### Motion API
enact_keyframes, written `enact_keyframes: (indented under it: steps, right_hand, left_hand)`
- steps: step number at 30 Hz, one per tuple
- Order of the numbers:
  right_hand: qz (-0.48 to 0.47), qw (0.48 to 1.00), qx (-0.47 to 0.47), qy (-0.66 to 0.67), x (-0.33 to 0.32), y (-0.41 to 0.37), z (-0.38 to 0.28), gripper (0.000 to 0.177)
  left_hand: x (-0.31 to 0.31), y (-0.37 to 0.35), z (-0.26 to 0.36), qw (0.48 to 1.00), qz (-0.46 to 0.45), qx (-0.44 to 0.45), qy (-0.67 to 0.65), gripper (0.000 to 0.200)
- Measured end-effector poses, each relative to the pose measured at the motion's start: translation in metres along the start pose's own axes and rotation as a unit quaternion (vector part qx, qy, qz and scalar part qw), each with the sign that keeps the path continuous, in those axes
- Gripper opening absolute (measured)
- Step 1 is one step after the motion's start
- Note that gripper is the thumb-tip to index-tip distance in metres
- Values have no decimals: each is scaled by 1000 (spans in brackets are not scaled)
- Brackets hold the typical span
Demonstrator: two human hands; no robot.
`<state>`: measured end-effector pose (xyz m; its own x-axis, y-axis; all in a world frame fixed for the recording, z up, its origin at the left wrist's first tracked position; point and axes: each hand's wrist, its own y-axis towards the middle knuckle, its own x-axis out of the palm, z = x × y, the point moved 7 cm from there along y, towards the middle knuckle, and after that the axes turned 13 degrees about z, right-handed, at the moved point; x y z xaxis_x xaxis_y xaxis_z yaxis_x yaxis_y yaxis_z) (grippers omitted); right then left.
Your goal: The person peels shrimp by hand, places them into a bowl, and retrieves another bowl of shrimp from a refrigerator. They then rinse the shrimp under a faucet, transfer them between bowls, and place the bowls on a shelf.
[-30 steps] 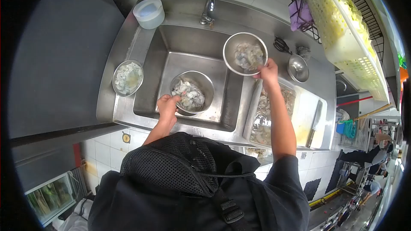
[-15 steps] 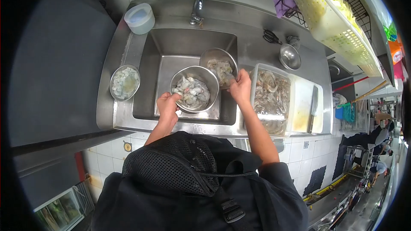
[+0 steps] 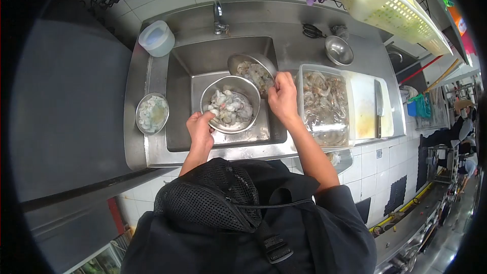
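My left hand [image 3: 201, 128] grips the near-left rim of a round steel bowl [image 3: 255, 102] of peeled shrimp [image 3: 231, 107], held over the sink [image 3: 185, 71]. My right hand [image 3: 283, 96] is closed on the right rim of a second steel bowl [image 3: 237, 60], tilted just behind the first. Shrimp scraps [image 3: 255, 74] lie in that second bowl, whose near side is partly hidden by the first. To the right of my right hand stands a clear tub [image 3: 300, 83] full of whole shrimp [image 3: 324, 99].
On the left ledge are a bowl of pale shrimp [image 3: 152, 114] and a round plastic container [image 3: 157, 38]. A faucet [image 3: 218, 19] rises behind the sink. Rightward are a knife [image 3: 379, 109] on a cutting board [image 3: 362, 101], a small bowl [image 3: 339, 50], scissors [image 3: 313, 31] and an overhead basket [image 3: 385, 10].
The second bowl has tilted more steeply, its right side raised by my right hand. My left hand keeps its hold on the first bowl. The whole view has shifted slightly.
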<state>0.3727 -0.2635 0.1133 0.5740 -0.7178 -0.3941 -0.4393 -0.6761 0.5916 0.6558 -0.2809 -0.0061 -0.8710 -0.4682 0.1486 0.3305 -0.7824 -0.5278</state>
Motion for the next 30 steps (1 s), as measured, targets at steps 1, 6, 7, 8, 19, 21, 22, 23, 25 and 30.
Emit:
enact_keyframes:
  steps: [1, 6, 7, 8, 19, 21, 22, 23, 25, 30]
  right_hand:
    - [-9, 1000, 1, 0, 0, 1, -3, 15]
    - [-4, 1000, -15, 5, -3, 4, -9, 16]
    - [-2, 1000, -25, 8, -3, 4, -10, 16]
    - [-3, 1000, -24, 8, -4, 5, -11, 16]
    - [-12, 1000, -7, -2, -1, 6, -10, 16]
    - [2, 999, 11, -36, 2, 5, 12, 16]
    - [16, 997, 30, -70, 4, 4, 29, 15]
    - [15, 997, 29, -70, 10, 1, 48, 15]
    - [39, 870, 456, 185, 28, -26, 126, 13]
    - [80, 836, 474, 265, 16, -25, 132, 13]
  left_hand:
    - [1, 1, 1, 1000, -2, -1, -12, 17]
    - [3, 2, 3, 1000, -18, -4, -12, 16]
    - [3, 2, 3, 1000, -23, -7, -7, 16]
    - [4, 2, 4, 1000, -22, -7, -7, 16]
    - [7, -3, 8, 1000, -18, -7, -2, 17]
    - [6, 0, 7, 1000, -18, -5, 4, 17]
    - [5, 1, 6, 1000, -19, -4, 11, 17]
    - [4, 1, 5, 1000, -18, -4, 10, 17]
    - [2, 1, 4, 1000, -12, -5, 18, 16]
    - [-6, 7, -1, 1000, -10, -12, -5, 15]
